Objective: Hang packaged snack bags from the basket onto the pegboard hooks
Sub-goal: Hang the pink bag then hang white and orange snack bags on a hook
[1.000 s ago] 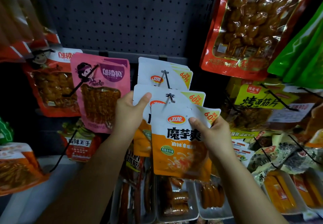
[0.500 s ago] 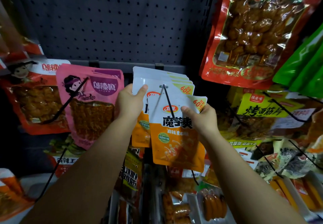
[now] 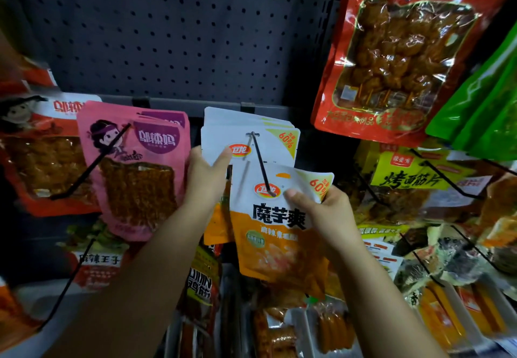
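Head view: the right hand pinches the top corner of the front orange-and-white snack bag, which lies over the black hook below the pegboard; the left hand grips the bags already hung behind it, thumb on the front

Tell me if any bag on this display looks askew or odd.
The front orange bag in the right hand tilts, its top right corner bent, and the hook lies across its face rather than through its hole. The bags behind, steadied by the left hand, hang straight.
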Motion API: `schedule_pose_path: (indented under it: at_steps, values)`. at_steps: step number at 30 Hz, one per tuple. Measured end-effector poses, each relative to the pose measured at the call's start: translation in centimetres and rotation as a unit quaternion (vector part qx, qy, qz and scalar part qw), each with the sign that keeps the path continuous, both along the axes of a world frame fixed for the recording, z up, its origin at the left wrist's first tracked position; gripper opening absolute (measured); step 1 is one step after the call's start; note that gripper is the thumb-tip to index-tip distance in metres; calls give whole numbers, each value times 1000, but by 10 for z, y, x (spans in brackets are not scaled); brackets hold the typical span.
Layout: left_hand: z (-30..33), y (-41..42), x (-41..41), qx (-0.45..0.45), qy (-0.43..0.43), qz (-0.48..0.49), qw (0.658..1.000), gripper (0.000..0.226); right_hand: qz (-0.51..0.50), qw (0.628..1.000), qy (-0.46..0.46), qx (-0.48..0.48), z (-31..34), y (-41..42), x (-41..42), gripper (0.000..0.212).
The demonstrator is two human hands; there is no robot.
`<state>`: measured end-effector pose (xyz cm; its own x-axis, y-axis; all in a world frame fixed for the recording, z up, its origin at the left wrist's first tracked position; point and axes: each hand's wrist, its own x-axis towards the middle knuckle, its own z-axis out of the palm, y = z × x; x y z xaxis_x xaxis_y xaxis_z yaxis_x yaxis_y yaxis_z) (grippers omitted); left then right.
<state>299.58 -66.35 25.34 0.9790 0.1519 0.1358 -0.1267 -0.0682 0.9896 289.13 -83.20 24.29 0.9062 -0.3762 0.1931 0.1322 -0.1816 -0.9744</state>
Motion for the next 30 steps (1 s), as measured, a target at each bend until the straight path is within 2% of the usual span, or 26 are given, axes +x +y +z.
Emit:
schedule_pose_path:
  at_steps: [4,7,10,12,15,19,22,30]
  values:
    - [-18,14,-39,20,23,-21,999,67,56,994,13,91,8,6,-24,14]
    - [-25,21,-74,-66,3,-68,995,70,110,977,41,176,9,13,-40,21]
    - [-31,24,-97,-138,-2,-174,975,42,143,963,61,218,6,21,-50,24]
    - [-32,28,-105,-145,-14,-167,975,19,145,961,54,231,4,24,-56,22]
    - [-32,36,-113,-154,-44,-141,977,16,131,967,10,219,3,23,-62,25]
    - [-25,41,-123,-148,-94,-136,975,16,114,978,-63,164,8,26,-67,18]
    - [-17,44,-126,-155,-113,-130,973,14,102,980,-101,139,17,29,-67,25]
    - [-1,38,-122,-149,-133,-136,970,18,30,980,-113,159,27,32,-55,13]
